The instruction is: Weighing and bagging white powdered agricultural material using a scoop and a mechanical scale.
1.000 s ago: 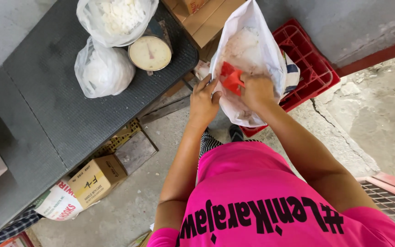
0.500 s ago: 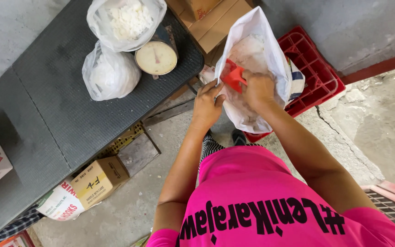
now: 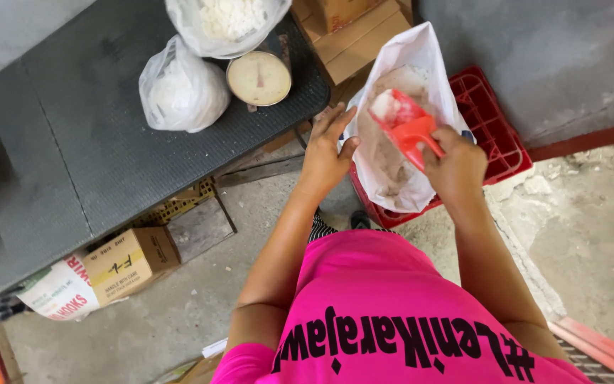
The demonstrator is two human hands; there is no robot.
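Note:
My right hand [image 3: 458,166] grips the handle of a red plastic scoop [image 3: 408,124] that carries a little white powder. The scoop is held over the open mouth of a large white sack [image 3: 399,178] with powder inside. My left hand [image 3: 327,151] holds the sack's left edge and keeps it open. The sack stands in a red plastic crate [image 3: 495,139] on the floor.
A dark table [image 3: 72,163] at the left bears a tied clear bag of white powder [image 3: 179,92], a dial scale [image 3: 259,77] and another open bag [image 3: 225,21] on it. Cardboard boxes [image 3: 353,35] stand behind the sack; more boxes [image 3: 126,263] lie under the table.
My right hand has lifted the scoop up out of the sack with some powder in it. The view has shifted slightly toward the table.

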